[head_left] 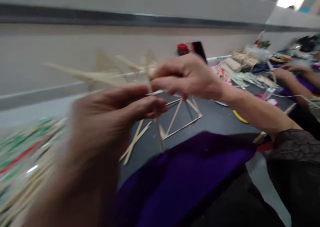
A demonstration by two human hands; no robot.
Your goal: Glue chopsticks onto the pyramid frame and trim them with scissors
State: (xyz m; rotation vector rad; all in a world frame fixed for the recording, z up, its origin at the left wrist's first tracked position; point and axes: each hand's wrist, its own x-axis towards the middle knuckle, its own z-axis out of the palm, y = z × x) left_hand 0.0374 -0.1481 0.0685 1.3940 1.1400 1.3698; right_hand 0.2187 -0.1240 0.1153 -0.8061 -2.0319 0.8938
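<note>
Between the fingers of my left hand [110, 117] is a thin wooden strip [159, 133], held roughly upright, its lower end above the purple cloth. My right hand [192, 77] pinches at the same strip near its upper part, the fingertips of both hands close together. Motion blurs the strip's top. Below and behind my hands, a frame of thin sticks [183, 127] lies on the dark table. Two crossed sticks [135, 142] rest left of it. A pale wooden model [100, 76] stands behind my left hand, blurred.
Colored strips [27, 147] lie at the left. A red-capped bottle [183, 49] stands near the wall beside a black object. Wooden pieces [240, 62] and a yellow curved item [240, 117] are at the right. Another person's hands [287, 74] work at the far right.
</note>
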